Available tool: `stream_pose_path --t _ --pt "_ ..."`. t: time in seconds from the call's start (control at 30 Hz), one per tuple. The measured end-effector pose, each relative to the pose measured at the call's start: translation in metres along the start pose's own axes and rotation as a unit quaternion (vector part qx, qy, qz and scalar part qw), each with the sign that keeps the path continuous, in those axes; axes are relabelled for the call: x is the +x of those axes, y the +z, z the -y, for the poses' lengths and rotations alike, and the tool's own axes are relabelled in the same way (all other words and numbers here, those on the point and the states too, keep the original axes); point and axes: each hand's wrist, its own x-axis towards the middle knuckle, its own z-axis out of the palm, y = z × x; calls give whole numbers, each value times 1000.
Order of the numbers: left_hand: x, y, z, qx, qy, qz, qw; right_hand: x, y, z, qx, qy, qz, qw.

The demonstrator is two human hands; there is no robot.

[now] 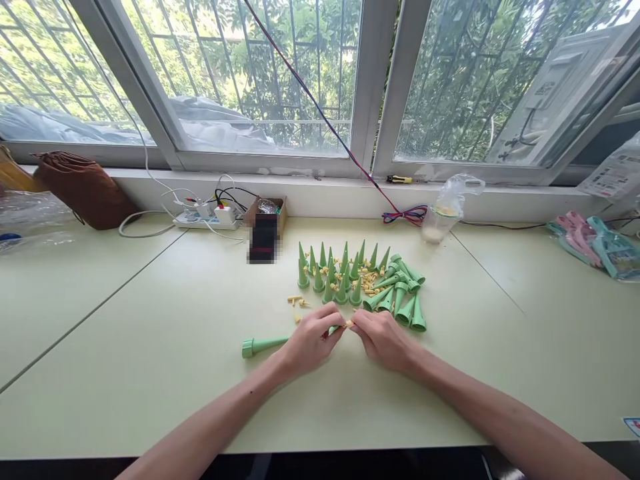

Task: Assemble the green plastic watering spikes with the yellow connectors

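My left hand [311,341] is closed round a long green cone spike [263,345] that lies across the pale green table [150,320], its wide end pointing left. My right hand [383,340] pinches a small yellow piece [349,323] at the spike's narrow tip, where the fingertips of both hands meet. Just beyond the hands, several green cones stand upright [330,277]. To their right more cones lie in a heap [400,293]. Small yellow pieces are scattered among them [370,280] and to the left [297,301].
A power strip with cables [207,217] and a small cardboard box [267,213] sit by the windowsill. A brown pouch [83,190] is at far left. A bagged plastic cup [443,213] stands at the back, with pink and teal packets [595,247] at far right.
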Motion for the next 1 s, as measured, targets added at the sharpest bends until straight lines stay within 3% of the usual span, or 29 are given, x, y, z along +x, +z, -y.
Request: stream_pose_path --t 0.43,1.0 --pt "1 -2 -1 11 25 6 1000 2 -1 5 64 42 -8 997" --pt "7 4 -7 -134 -136 -6 982 0 -4 7 103 79 -7 992"
